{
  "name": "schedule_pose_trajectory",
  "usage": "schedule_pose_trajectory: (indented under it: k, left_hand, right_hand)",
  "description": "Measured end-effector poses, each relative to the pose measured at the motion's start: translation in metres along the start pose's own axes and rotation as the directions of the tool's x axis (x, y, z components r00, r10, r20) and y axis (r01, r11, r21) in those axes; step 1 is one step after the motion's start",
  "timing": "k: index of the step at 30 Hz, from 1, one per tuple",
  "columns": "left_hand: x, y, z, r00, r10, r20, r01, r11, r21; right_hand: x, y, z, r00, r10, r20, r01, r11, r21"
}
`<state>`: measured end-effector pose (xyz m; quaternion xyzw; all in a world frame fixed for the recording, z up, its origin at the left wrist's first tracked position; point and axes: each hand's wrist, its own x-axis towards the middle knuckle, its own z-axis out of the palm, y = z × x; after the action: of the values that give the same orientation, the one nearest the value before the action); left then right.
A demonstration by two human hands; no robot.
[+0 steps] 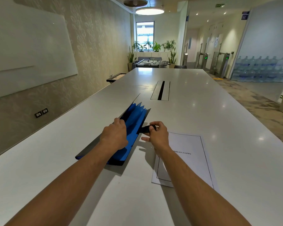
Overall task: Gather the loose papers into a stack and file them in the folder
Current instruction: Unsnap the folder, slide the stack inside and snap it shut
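While the folder (131, 128) is being spread on the table (203, 111), left hand (114, 136) clamped on its flap, right hand (155, 136) pinching the strap (145, 129), papers (188, 160) are lying stacked beside; risk: strap slipping, pockets collapsing shut.

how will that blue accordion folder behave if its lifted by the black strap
The folder would likely sag and fan wider: its blue pleats already stand spread apart. It looks light, thin-walled, with nothing visibly inside. The right hand pinches only the strap, so it may swing unless the left hand steadies it.
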<state>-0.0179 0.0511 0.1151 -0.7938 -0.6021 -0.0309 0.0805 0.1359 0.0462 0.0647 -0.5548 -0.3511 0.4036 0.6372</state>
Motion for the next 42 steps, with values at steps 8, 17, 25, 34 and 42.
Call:
schedule_pose_trajectory:
  k: [8, 17, 25, 34, 42]
  left_hand:
    - [0.007, -0.001, -0.001, 0.997, 0.058, 0.052, -0.056, 0.998, -0.032]
    - [0.000, 0.015, -0.001, 0.986, 0.070, 0.151, -0.046, 0.987, -0.154]
    - [-0.004, 0.035, 0.025, 0.974, 0.046, 0.224, 0.003, 0.977, -0.215]
    - [-0.002, 0.059, 0.061, 0.949, 0.060, 0.310, -0.038, 0.997, -0.074]
    - [-0.006, 0.066, 0.066, 0.960, 0.039, 0.277, -0.040, 0.999, -0.002]
  right_hand:
    - [0.003, 0.001, -0.007, 0.999, 0.039, -0.008, -0.040, 0.996, -0.074]
    - [-0.012, 0.001, -0.016, 0.996, -0.052, 0.076, 0.081, 0.891, -0.447]
    - [-0.027, -0.013, -0.078, 0.993, -0.115, -0.015, 0.073, 0.725, -0.685]
    - [-0.034, -0.009, -0.166, 0.956, 0.044, -0.290, -0.283, 0.391, -0.876]
    - [-0.038, 0.004, -0.172, 0.941, 0.118, -0.317, -0.338, 0.348, -0.874]
